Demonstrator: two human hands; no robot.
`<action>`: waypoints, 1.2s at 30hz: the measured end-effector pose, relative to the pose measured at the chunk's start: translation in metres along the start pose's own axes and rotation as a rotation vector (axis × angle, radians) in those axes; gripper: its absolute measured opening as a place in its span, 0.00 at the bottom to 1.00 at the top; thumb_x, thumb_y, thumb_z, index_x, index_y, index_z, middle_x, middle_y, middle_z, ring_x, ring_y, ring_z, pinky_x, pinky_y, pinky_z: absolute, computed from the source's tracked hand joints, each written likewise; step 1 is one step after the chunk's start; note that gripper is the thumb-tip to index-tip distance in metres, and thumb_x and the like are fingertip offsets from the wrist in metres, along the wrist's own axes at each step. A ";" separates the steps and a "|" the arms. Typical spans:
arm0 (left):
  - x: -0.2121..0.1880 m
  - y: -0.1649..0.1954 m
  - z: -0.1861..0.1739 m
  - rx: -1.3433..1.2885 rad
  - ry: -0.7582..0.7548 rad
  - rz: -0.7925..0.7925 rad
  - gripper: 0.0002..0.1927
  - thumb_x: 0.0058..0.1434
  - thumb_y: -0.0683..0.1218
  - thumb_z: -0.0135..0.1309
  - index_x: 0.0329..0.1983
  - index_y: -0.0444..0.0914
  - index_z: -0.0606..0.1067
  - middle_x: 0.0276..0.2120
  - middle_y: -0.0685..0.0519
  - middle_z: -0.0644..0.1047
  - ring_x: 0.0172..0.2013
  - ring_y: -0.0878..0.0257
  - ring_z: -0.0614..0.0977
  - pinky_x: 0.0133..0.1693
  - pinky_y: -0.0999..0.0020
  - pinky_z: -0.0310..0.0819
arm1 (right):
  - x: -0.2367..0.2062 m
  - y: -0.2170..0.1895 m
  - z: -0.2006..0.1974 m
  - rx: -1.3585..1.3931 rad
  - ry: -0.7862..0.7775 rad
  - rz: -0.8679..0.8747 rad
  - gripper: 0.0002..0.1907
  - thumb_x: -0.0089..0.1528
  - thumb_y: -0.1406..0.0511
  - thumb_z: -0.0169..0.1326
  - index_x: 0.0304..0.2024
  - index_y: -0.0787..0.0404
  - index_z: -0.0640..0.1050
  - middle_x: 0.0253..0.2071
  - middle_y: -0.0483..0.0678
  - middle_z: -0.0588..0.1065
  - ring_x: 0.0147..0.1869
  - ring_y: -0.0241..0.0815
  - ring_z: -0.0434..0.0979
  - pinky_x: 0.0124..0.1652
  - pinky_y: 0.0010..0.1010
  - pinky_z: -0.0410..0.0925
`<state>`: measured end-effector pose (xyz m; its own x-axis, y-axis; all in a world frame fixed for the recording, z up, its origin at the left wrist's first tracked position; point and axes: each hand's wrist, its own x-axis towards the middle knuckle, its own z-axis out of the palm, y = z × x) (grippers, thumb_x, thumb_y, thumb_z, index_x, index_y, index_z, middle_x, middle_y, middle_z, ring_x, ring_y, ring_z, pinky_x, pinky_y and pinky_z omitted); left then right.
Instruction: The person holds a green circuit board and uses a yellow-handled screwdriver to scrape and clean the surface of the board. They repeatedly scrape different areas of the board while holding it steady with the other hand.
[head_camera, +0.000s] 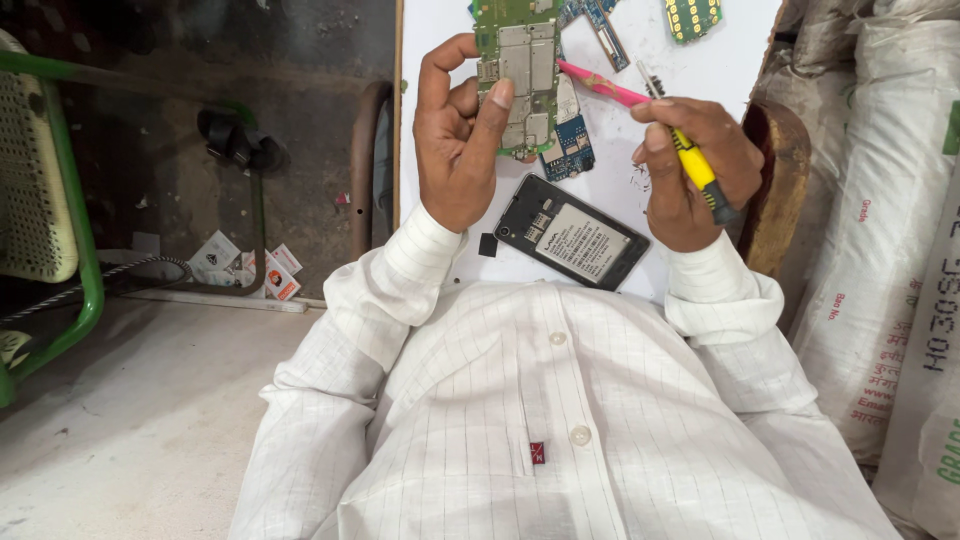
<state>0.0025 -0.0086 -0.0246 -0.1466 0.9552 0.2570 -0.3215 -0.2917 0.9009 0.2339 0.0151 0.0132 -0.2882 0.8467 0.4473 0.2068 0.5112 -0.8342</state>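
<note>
My left hand holds a green phone circuit board upright between thumb and fingers, above a white table. My right hand grips a yellow-and-black screwdriver whose tip points up and to the left near the board. A pink tool lies on the table between the hands. A black opened phone body, back side up with a white label, lies on the table just below both hands. A blue circuit board lies beside the green one.
More boards lie at the table's far edge: a blue strip and a green keypad board. White sacks stand on the right. A green-framed chair and paper scraps sit on the floor at left.
</note>
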 end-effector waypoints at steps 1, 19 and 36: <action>0.001 0.000 0.000 -0.002 0.003 -0.002 0.20 0.81 0.44 0.47 0.71 0.38 0.57 0.40 0.43 0.84 0.39 0.66 0.87 0.40 0.75 0.82 | 0.001 0.001 0.000 -0.015 -0.008 -0.008 0.06 0.77 0.71 0.54 0.56 0.65 0.75 0.47 0.56 0.80 0.36 0.37 0.80 0.37 0.25 0.74; -0.003 -0.006 -0.004 0.128 -0.002 -0.031 0.31 0.81 0.47 0.44 0.80 0.39 0.47 0.43 0.45 0.85 0.35 0.65 0.89 0.27 0.75 0.86 | 0.001 0.007 -0.001 -0.058 -0.057 -0.061 0.09 0.78 0.64 0.53 0.56 0.64 0.76 0.47 0.55 0.81 0.34 0.37 0.81 0.35 0.25 0.73; -0.001 0.007 -0.002 0.034 -0.066 -0.142 0.36 0.78 0.39 0.44 0.82 0.42 0.41 0.59 0.41 0.80 0.39 0.62 0.89 0.27 0.75 0.84 | -0.007 0.012 0.002 -0.015 -0.023 0.008 0.09 0.76 0.68 0.53 0.55 0.69 0.71 0.46 0.57 0.82 0.33 0.35 0.79 0.36 0.24 0.74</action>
<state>-0.0009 -0.0115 -0.0195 -0.0396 0.9883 0.1473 -0.3023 -0.1523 0.9409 0.2365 0.0151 -0.0002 -0.3075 0.8474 0.4329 0.2229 0.5064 -0.8330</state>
